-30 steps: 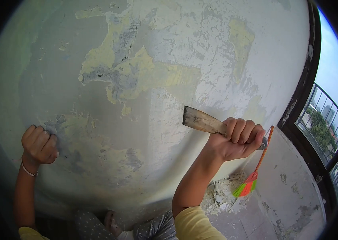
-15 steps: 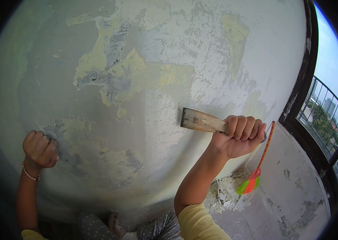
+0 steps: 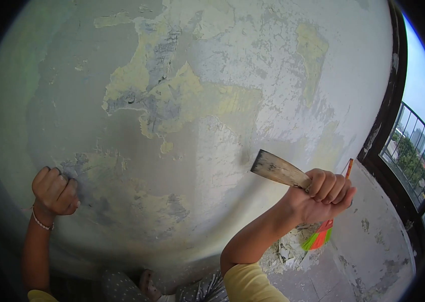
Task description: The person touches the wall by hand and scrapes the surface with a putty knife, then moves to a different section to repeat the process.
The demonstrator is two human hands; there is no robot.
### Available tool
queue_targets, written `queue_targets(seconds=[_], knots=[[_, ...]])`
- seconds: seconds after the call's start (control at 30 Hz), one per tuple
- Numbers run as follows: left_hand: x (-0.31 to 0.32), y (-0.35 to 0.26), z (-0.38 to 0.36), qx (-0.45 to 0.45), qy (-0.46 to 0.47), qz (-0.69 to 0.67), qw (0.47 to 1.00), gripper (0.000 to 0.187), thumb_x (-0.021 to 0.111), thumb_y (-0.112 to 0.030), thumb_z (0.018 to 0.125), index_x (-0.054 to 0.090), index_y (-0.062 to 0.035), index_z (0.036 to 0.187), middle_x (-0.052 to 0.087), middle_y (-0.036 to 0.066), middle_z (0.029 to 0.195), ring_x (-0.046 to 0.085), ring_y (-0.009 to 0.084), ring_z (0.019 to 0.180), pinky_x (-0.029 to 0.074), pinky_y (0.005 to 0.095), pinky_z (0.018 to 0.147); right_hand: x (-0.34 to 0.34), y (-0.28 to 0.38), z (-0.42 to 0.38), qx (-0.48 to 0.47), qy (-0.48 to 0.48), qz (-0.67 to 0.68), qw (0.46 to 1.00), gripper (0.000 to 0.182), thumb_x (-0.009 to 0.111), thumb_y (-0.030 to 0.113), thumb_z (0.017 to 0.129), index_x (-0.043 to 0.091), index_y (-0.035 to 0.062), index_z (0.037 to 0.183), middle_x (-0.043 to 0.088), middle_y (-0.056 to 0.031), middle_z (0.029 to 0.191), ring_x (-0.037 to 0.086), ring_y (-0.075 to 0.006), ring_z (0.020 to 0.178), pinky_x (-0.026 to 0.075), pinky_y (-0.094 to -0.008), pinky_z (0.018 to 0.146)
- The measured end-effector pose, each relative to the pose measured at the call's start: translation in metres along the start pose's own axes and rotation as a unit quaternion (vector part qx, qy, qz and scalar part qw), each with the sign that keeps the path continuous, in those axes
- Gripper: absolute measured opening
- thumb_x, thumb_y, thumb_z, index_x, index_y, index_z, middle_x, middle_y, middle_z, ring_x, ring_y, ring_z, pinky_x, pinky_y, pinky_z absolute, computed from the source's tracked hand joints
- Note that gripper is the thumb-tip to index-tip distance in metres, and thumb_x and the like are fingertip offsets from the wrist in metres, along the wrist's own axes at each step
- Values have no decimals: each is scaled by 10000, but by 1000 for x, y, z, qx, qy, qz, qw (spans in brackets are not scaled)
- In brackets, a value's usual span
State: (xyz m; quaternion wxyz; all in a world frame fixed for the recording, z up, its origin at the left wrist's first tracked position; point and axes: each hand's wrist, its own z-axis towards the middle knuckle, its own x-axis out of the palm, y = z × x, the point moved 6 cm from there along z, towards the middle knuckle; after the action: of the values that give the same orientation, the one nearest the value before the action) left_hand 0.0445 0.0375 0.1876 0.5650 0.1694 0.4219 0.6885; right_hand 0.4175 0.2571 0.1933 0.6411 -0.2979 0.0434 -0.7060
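Observation:
My right hand [image 3: 325,195] is wrapped round the handle of a scraper [image 3: 280,169] with a broad, stained blade, which points up and left in front of the wall. Whether the blade touches the wall I cannot tell. At the left, my left hand [image 3: 55,192] is a closed fist near the wall, with a beaded bracelet on its wrist; what it holds, if anything, is hidden. The wall [image 3: 162,136] has peeled paint, with yellowish and grey patches between white areas.
A broom [image 3: 318,237] with green and orange bristles leans in the corner behind my right forearm. Paint flakes [image 3: 288,251] lie on the floor beside it. A dark-framed window [image 3: 416,136] with a railing outside is at the right. My legs are at the bottom.
My right hand and the scraper have moved right and down, and the blade now tilts more steeply. The view has shifted a little, and my left hand remains a fist.

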Motion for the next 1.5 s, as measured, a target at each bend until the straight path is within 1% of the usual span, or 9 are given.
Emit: queue_targets(seconds=[0.2,0.3,0.43,0.53,0.67,0.83,1.0,1.33,1.5], knots=[[0,0,-3,-4,-9,-6,1000,206,446,-173,825,530,-9,732,390,71,594,429,216,491,298,322,437,-1,-18,-1,37,23,-161,986,391,378,197,992,284,148,616,275,35,478,200,-71,368,190,-242,350],[0,0,-1,-6,-15,-3,1000,208,445,-172,830,532,-7,739,395,75,600,429,218,493,301,323,438,8,4,9,42,23,-21,999,397,401,191,985,287,154,607,278,36,479,191,-67,370,187,-235,353],[0,1,-2,-7,-10,-10,1000,230,430,-181,853,533,-6,744,402,79,604,429,220,496,305,326,443,26,32,12,-33,45,-35,998,385,405,182,974,295,161,606,261,45,469,187,-65,369,193,-240,347],[0,0,-1,-12,-7,-4,1000,249,414,-190,873,530,-8,748,406,80,605,432,222,498,310,328,444,3,-23,-3,22,2,-220,975,379,399,180,970,285,163,610,257,44,466,185,-69,363,193,-248,340],[1,2,0,-17,5,-8,1000,259,410,-196,883,527,-9,746,406,79,604,435,223,499,313,327,445,23,-23,-4,105,40,-106,988,376,395,171,965,277,162,608,254,39,463,178,-71,360,194,-242,340],[0,1,1,-15,-8,-5,1000,259,419,-202,883,527,-15,740,402,76,599,428,224,495,312,330,443,16,31,15,-41,24,-49,998,379,383,176,966,267,151,606,270,34,475,198,-60,374,190,-230,345],[0,0,-1,-19,-5,-5,1000,240,431,-196,864,523,-18,732,398,74,598,424,219,491,307,328,439,-30,-79,-35,193,-143,-27,970,389,373,166,964,254,154,594,251,34,473,179,-79,375,190,-246,332],[-1,2,-7,-12,-16,-12,1000,223,430,-180,842,532,-10,742,387,74,597,419,212,487,301,325,438,2,52,6,-87,10,-88,992,410,438,142,942,256,164,575,257,49,458,187,-60,347,209,-228,332],[-1,2,-10,-21,-12,-15,1000,313,390,-232,914,532,-4,752,402,82,614,429,219,493,299,329,444,-68,55,3,-82,-133,-64,986,424,460,145,926,254,168,556,262,44,449,183,-65,349,206,-231,319]])
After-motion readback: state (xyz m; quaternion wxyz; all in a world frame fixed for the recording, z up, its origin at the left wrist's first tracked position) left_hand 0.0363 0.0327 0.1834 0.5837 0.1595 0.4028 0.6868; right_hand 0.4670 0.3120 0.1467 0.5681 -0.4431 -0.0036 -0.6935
